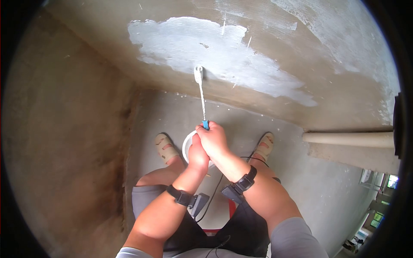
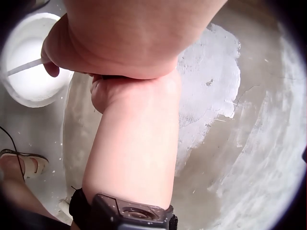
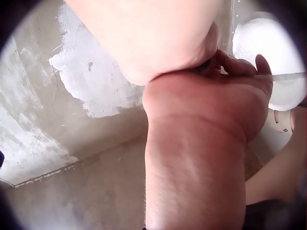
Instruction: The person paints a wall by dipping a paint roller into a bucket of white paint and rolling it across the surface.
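Right grip (image 1: 213, 138) closed round roller handle (image 1: 205, 124)

Paint tool (image 1: 201, 94): long, slim; sm. oval wht head (image 1: 198, 74), rod smeared wht, blue sect. nr grip. Held pointing fwd, away from body, twd wall (image 1: 279, 47). Head at lower edge of wht patch (image 1: 193, 43); contact unclear. Patch irreg., streaky, w/ sm. bare spot.

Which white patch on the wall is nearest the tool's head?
The ragged white patch straight ahead: in the head view, the tool's head overlaps its lower edge; the other big patch lies farther right.
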